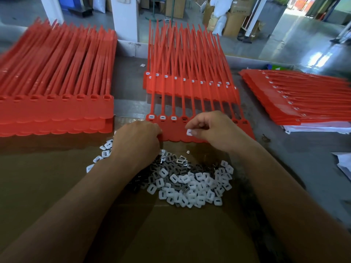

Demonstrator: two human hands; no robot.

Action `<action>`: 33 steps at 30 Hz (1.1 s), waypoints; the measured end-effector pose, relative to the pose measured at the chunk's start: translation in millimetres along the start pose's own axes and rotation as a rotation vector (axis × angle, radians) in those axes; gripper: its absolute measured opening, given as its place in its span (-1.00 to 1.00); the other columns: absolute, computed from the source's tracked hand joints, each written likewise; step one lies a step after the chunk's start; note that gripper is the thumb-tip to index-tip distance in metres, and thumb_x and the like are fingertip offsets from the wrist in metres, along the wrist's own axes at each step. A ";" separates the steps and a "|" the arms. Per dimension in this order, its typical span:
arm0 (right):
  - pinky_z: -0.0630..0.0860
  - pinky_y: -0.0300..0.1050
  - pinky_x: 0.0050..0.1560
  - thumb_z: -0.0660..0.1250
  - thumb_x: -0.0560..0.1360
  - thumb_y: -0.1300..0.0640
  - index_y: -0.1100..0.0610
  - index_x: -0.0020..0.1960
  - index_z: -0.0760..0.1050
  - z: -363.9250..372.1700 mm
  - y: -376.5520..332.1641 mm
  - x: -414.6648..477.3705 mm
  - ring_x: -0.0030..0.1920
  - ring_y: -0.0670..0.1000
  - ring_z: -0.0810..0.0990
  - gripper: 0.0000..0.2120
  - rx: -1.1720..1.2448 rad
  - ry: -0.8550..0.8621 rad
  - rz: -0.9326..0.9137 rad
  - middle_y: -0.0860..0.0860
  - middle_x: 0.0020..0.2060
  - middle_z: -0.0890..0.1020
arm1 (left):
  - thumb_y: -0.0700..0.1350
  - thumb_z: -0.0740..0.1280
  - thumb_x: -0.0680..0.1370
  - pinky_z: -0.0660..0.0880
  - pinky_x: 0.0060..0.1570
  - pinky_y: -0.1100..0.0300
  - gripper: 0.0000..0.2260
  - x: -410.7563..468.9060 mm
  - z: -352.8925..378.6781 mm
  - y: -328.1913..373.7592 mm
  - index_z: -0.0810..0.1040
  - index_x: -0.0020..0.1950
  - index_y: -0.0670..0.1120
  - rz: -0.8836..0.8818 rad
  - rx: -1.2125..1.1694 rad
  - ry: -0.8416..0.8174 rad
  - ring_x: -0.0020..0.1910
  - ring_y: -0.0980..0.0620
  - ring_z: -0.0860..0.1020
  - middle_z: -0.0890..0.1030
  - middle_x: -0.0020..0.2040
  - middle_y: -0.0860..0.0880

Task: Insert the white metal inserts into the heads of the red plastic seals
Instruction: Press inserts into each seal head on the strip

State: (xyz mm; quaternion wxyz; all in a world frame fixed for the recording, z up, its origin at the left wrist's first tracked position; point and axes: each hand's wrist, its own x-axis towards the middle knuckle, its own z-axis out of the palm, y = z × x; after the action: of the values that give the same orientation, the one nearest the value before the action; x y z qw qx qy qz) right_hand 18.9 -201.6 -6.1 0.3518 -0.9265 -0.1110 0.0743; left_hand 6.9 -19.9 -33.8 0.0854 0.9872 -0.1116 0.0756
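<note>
A joined strip of red plastic seals (174,131) lies in front of me, tails pointing away. Its three leftmost heads (162,117) hold white inserts; the head beside them (184,118) shows a dark empty slot. My left hand (137,139) grips the strip's near left edge. My right hand (210,128) hovers over the strip's middle and pinches one white insert (189,132) at its fingertips. It hides several heads further right. A heap of loose white inserts (191,185) lies on brown cardboard (57,186) between my forearms.
A thick stack of red seals with empty heads (57,103) fills the left. A second strip with white inserts in its heads (190,82) lies behind the near one. More filled strips (296,97) are stacked at the right over white sheets (322,128).
</note>
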 end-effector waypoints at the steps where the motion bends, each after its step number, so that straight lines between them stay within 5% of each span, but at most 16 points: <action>1: 0.38 -0.40 -0.16 0.36 0.48 0.18 -0.03 -0.10 0.55 -0.4 3.7 3.6 -0.10 -0.18 0.53 -0.89 0.009 0.037 0.016 -0.12 -0.15 0.59 | -0.19 0.14 0.51 0.42 -0.04 0.16 -0.70 -0.2 0.1 -0.2 0.56 0.14 0.01 0.006 -0.002 0.003 0.08 0.00 0.53 0.57 0.16 0.04; 6: 0.33 -0.35 -0.29 0.36 0.47 0.20 0.00 -0.18 0.51 0.5 12.5 21.4 -0.20 -0.16 0.49 -0.88 -0.008 0.128 0.055 -0.11 -0.23 0.56 | -0.19 0.14 0.52 0.44 -0.02 0.15 -0.71 0.1 0.3 -0.8 0.56 0.13 0.02 0.027 -0.006 0.016 0.08 0.00 0.53 0.57 0.15 0.04; 14: 0.37 -0.18 -0.11 0.32 0.50 0.19 -0.03 -0.26 0.47 10.5 10.3 46.2 -0.09 -0.07 0.50 -0.81 -0.016 0.230 0.093 -0.07 -0.19 0.54 | -0.18 0.14 0.52 0.41 -0.11 0.18 -0.73 0.3 1.1 -1.4 0.57 0.10 0.00 0.027 0.003 0.035 0.01 0.00 0.55 0.59 0.07 0.03; 24: 0.29 -0.30 -0.29 0.33 0.49 0.17 -0.02 -0.29 0.45 12.3 11.9 53.9 -0.18 -0.14 0.41 -0.79 -0.120 0.202 0.090 -0.23 -0.32 0.42 | -0.17 0.14 0.52 0.46 -0.08 0.14 -0.73 1.0 2.0 -1.7 0.57 0.10 -0.01 0.023 0.008 0.037 0.02 -0.01 0.55 0.60 0.08 0.02; 29: 0.42 -0.08 0.05 0.38 0.45 0.15 0.04 -0.21 0.53 14.3 10.5 54.6 0.06 0.01 0.48 -0.92 -0.165 0.207 0.069 -0.05 -0.10 0.59 | -0.17 0.14 0.52 0.47 -0.07 0.15 -0.73 0.6 2.3 -1.6 0.57 0.10 -0.01 0.026 0.016 0.030 0.02 -0.01 0.55 0.60 0.09 0.02; 33: 0.41 -0.21 -0.10 0.44 0.40 0.18 -0.06 -0.33 0.48 13.2 10.5 55.5 -0.11 -0.08 0.52 -0.77 -0.095 0.219 0.089 -0.11 -0.25 0.57 | -0.17 0.14 0.52 0.46 -0.06 0.14 -0.73 0.9 2.9 -2.0 0.57 0.10 0.00 0.030 0.021 0.026 0.03 0.00 0.55 0.59 0.11 0.03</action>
State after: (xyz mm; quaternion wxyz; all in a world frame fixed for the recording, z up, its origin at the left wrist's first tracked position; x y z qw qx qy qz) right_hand 71.2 -186.6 -26.2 0.3139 -0.9487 -0.0343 -0.0171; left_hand 8.6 -18.7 -36.7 0.0755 0.9852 -0.1243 0.0910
